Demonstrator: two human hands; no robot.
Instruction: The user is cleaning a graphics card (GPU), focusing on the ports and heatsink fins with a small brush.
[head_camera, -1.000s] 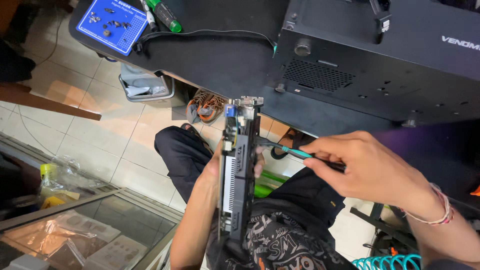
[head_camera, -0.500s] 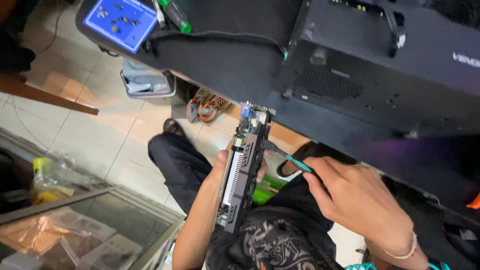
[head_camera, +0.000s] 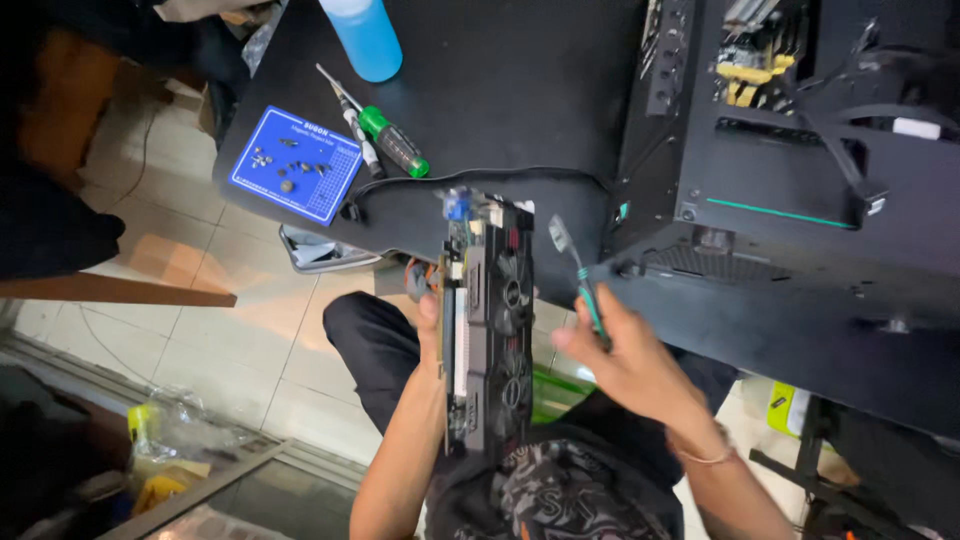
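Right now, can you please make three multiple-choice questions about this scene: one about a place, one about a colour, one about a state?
1. Where is the blue mat lying?
A. on the floor
B. on the black table
C. on the person's lap

2. What colour is the bottle?
A. light blue
B. red
C. yellow

3. How is the graphics card kept?
A. flat on the table
B. inside the computer case
C. held on edge by the left hand

Answers: 1 B, it lies near the table's corner; 2 A, its body is light blue; 3 C, fingers grip its side while the right hand holds a brush.

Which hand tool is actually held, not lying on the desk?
The teal-handled brush, gripped in the right hand. The green-handled screwdriver lies loose on the black desk.
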